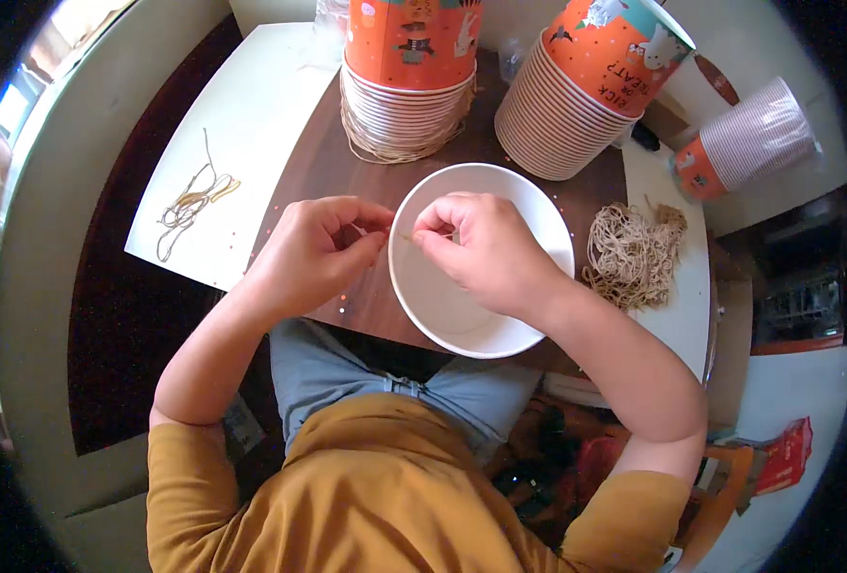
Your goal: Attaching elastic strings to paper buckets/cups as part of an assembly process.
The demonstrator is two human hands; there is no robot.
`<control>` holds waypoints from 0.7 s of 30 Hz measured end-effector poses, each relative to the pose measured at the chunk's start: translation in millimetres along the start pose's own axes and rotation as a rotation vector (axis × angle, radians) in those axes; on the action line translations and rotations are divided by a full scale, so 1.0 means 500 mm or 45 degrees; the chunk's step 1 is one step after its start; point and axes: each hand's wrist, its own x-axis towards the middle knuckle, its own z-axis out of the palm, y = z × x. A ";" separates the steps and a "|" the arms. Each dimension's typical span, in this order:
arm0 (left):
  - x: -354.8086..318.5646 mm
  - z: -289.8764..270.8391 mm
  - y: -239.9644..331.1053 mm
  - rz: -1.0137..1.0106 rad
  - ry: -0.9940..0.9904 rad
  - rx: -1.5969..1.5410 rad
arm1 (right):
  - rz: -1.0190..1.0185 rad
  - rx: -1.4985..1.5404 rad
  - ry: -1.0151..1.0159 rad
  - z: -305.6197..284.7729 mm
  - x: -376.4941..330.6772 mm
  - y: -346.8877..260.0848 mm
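Observation:
A white-lined paper bucket (481, 339) stands in front of me, its round mouth facing up. My left hand (323, 244) is outside its left rim, thumb and fingers pinched together at the wall; what they grip is too small to make out. Over the mouth, my right hand (486, 248) pinches what looks like the end of a thin tan cord (405, 237) close to the inner left wall. The two sets of fingertips face each other across the rim. The bucket's outside is mostly hidden from above.
A tangled heap of tan cord (631, 256) lies right of the bucket. Behind stand a stack of orange printed buckets with cords around it (409, 105) and a second, leaning stack (567, 110). A wrapped stack (753, 138) lies far right. Loose cords (192, 205) rest at left.

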 end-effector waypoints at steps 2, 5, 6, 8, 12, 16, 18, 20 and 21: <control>0.002 0.001 -0.001 0.011 0.004 0.040 | 0.008 -0.016 0.005 0.003 0.005 0.002; 0.001 0.000 -0.001 0.036 0.022 0.069 | -0.033 -0.037 0.040 0.007 0.011 0.006; 0.000 0.000 -0.002 0.041 0.030 0.068 | -0.079 -0.043 0.074 0.009 0.012 0.007; 0.001 0.000 -0.001 0.050 0.037 0.067 | -0.076 -0.049 0.074 0.013 0.016 0.011; 0.001 0.002 0.002 0.114 0.043 0.214 | -0.095 -0.028 0.097 0.020 0.021 0.016; 0.004 0.005 0.008 0.305 0.059 0.378 | -0.040 -0.004 0.022 0.019 0.022 0.003; 0.007 0.007 0.013 0.370 0.059 0.426 | -0.033 -0.006 0.021 0.018 0.020 0.002; 0.005 0.010 0.022 0.431 0.067 0.476 | 0.049 0.029 -0.044 0.012 0.018 -0.004; 0.001 0.015 0.028 0.418 0.061 0.528 | 0.133 0.063 -0.106 0.007 0.014 -0.008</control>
